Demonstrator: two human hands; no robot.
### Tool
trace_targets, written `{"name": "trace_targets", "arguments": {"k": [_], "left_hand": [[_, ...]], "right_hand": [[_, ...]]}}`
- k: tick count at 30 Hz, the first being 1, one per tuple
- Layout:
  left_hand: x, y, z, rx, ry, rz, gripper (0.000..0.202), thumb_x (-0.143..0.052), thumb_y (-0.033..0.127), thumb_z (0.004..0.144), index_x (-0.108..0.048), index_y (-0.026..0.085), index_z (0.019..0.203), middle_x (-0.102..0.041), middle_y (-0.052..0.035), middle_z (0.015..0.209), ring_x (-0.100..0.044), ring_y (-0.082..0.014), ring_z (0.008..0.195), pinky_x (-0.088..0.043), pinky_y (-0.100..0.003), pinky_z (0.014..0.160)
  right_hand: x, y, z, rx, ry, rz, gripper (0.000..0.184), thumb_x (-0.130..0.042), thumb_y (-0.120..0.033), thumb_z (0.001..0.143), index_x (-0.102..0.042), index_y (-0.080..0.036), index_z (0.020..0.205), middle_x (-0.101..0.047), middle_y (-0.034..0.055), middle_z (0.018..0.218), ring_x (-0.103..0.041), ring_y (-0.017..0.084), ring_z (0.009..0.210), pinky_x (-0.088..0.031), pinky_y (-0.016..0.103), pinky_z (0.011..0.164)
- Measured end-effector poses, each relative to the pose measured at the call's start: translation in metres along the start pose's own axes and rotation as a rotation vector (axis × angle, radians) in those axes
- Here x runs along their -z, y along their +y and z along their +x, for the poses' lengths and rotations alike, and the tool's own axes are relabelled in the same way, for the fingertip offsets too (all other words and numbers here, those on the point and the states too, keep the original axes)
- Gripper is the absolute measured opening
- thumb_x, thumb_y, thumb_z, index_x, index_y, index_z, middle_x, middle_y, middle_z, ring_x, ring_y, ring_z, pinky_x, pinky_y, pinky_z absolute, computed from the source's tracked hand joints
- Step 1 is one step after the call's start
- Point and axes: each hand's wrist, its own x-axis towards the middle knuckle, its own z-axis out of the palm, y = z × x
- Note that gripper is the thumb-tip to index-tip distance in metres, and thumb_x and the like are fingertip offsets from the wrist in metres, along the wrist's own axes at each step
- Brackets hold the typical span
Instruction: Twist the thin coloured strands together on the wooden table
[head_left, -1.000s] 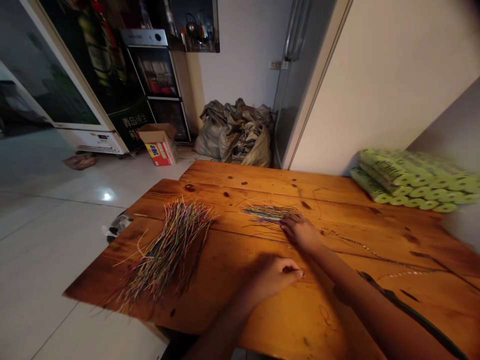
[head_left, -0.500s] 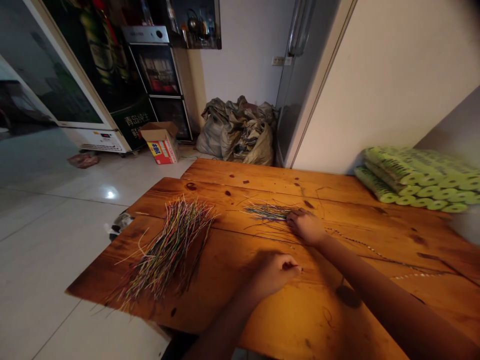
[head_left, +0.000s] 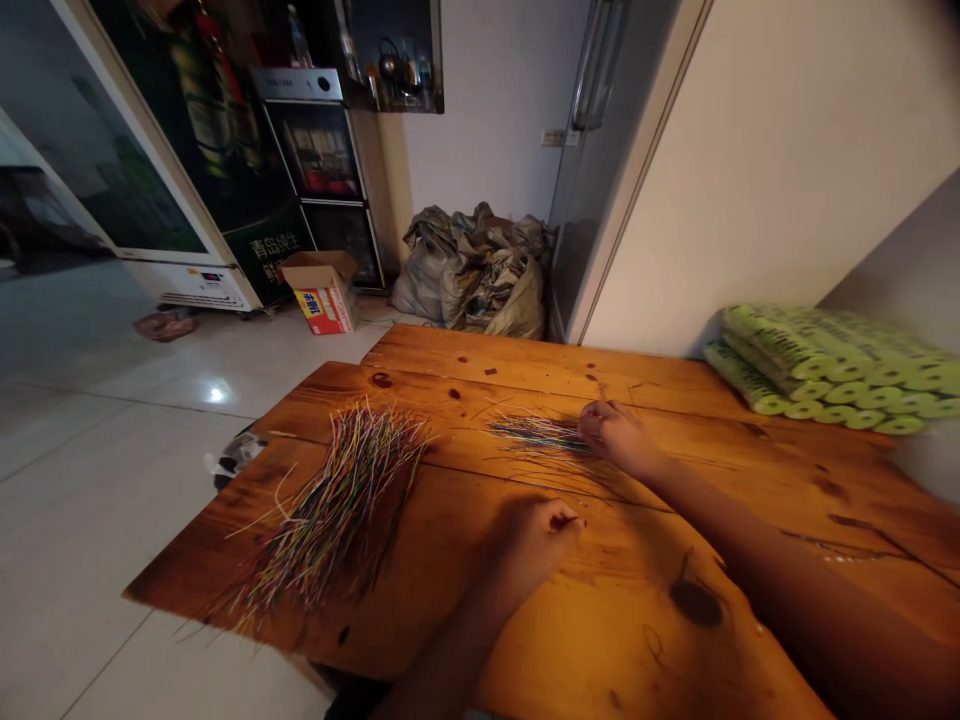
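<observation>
My right hand (head_left: pixel 613 437) is at the right end of a small bundle of thin wires (head_left: pixel 536 432), its fingers curled together; what they hold is hidden. Nearer to me, my left hand (head_left: pixel 551 535) is just above the table with thumb and forefinger pinched, and anything between them is too small to name. To the left lies a larger heap of thin multicoloured wires (head_left: pixel 337 510), some ends reaching past the table edge. A dark, light-flecked strand (head_left: pixel 840 548) lies beyond my right forearm, partly covered by it.
The wooden table (head_left: pixel 450 620) has seams between its planks. Green-wrapped rolls (head_left: pixel 832 370) are stacked at its back right. Behind it are stuffed sacks (head_left: pixel 476 275), an open cardboard box (head_left: pixel 326 295) and a glass-door fridge (head_left: pixel 142 170). A dark round shadow (head_left: pixel 696 600) falls near my right forearm.
My right hand has shifted slightly up and right at the bundle's end, and its forearm now covers more of the flecked strand. My left hand has moved a little left, still pinched.
</observation>
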Motion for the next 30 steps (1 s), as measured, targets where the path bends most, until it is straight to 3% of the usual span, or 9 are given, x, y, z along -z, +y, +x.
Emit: {"name": "trace_targets", "arguments": {"k": [3, 6, 10, 13, 19, 23, 30], "left_hand": [[0.003, 0.002, 0.003, 0.022, 0.112, 0.006, 0.013, -0.052, 0.023, 0.072, -0.062, 0.017, 0.068, -0.064, -0.0015, 0.066, -0.055, -0.0147, 0.065, -0.039, -0.024, 0.062], [0.009, 0.003, 0.007, 0.011, 0.236, -0.026, 0.014, -0.052, 0.026, 0.074, -0.062, 0.018, 0.071, -0.065, -0.0023, 0.07, -0.057, -0.0159, 0.068, -0.041, -0.026, 0.065], [0.017, 0.006, 0.01, -0.046, 0.354, -0.233, 0.018, -0.052, 0.031, 0.076, -0.063, 0.017, 0.08, -0.066, -0.0044, 0.082, -0.059, -0.0171, 0.079, -0.043, -0.027, 0.074], [0.019, 0.011, 0.01, -0.077, 0.335, -0.339, 0.021, -0.054, 0.032, 0.076, -0.065, 0.017, 0.086, -0.067, -0.005, 0.089, -0.059, -0.0177, 0.085, -0.043, -0.028, 0.08], [0.017, 0.013, 0.011, -0.084, 0.253, -0.388, 0.015, -0.06, 0.027, 0.071, -0.068, 0.017, 0.08, -0.069, -0.004, 0.084, -0.06, -0.0178, 0.083, -0.043, -0.028, 0.08], [0.015, 0.008, 0.012, -0.04, 0.254, -0.387, 0.01, -0.063, 0.024, 0.068, -0.068, 0.017, 0.072, -0.068, -0.0018, 0.075, -0.06, -0.0153, 0.075, -0.043, -0.026, 0.075], [0.009, 0.008, 0.005, 0.023, 0.298, -0.441, 0.01, -0.064, 0.026, 0.069, -0.067, 0.016, 0.067, -0.06, 0.0028, 0.058, -0.054, -0.0101, 0.058, -0.042, -0.022, 0.063]], "right_hand": [[0.004, -0.001, 0.0, -0.019, 0.019, 0.134, 0.022, -0.045, -0.025, 0.083, -0.065, -0.016, 0.082, -0.067, 0.0081, 0.086, -0.058, 0.02, 0.082, -0.04, 0.032, 0.08], [0.01, -0.013, -0.008, -0.07, 0.031, 0.301, 0.028, -0.038, -0.03, 0.085, -0.063, -0.017, 0.082, -0.068, 0.0042, 0.078, -0.06, 0.016, 0.069, -0.044, 0.027, 0.067], [0.017, -0.043, -0.028, -0.288, 0.037, 0.918, 0.021, -0.049, -0.036, 0.076, -0.059, -0.018, 0.072, -0.066, 0.0026, 0.071, -0.059, 0.015, 0.065, -0.043, 0.027, 0.064], [0.013, -0.063, -0.045, -0.399, 0.038, 1.177, 0.021, -0.055, -0.039, 0.072, -0.06, -0.019, 0.07, -0.063, 0.0007, 0.066, -0.055, 0.014, 0.06, -0.041, 0.027, 0.062], [-0.012, -0.081, -0.065, -0.441, 0.062, 1.298, 0.023, -0.059, -0.041, 0.068, -0.059, -0.018, 0.067, -0.057, -0.0012, 0.061, -0.048, 0.012, 0.056, -0.036, 0.025, 0.057], [-0.022, -0.088, -0.075, -0.512, 0.049, 1.36, 0.025, -0.061, -0.042, 0.068, -0.059, -0.017, 0.066, -0.054, -0.0026, 0.057, -0.041, 0.009, 0.049, -0.031, 0.023, 0.049], [-0.035, -0.097, -0.083, -0.628, 0.055, 1.707, 0.027, -0.068, -0.042, 0.064, -0.062, -0.016, 0.068, -0.06, -0.0004, 0.063, -0.044, 0.008, 0.048, -0.034, 0.022, 0.047]]}}
